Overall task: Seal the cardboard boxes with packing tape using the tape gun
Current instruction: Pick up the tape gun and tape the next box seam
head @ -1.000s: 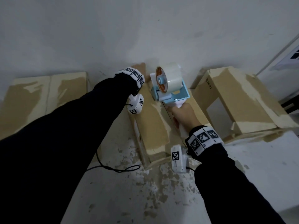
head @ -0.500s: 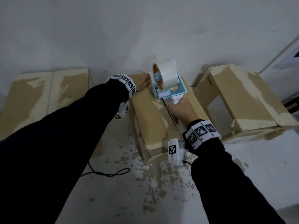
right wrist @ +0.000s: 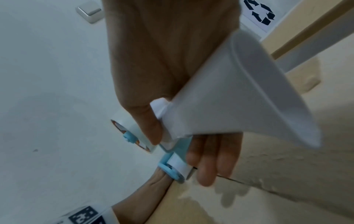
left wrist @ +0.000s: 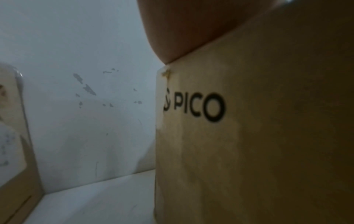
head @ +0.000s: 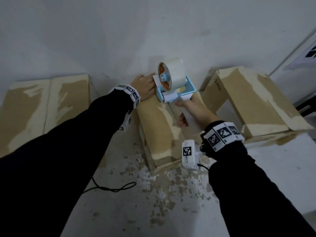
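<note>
Tape gun [head: 172, 86] farther; left fingers hidden.

Blue-and-white plastic tape gun [head: 172, 89] on far end of middle brown cardboard box [head: 157, 127]; left hand [head: 143, 86] left of gun, on box top; right hand [head: 193, 112] behind gun; flattened cardboard box [head: 46, 103] left; tilted cardboard box [head: 248, 100] right.

— What colours on the tape gun [head: 174, 92]?
— Light blue frame, white handle, orange core inside a clear roll.
— The middle box [head: 159, 127]?
— Tan, pale torn patches, black PICO lettering [left wrist: 197, 108].
— Wristbands [head: 223, 135]?
— White, black square markers.
</note>
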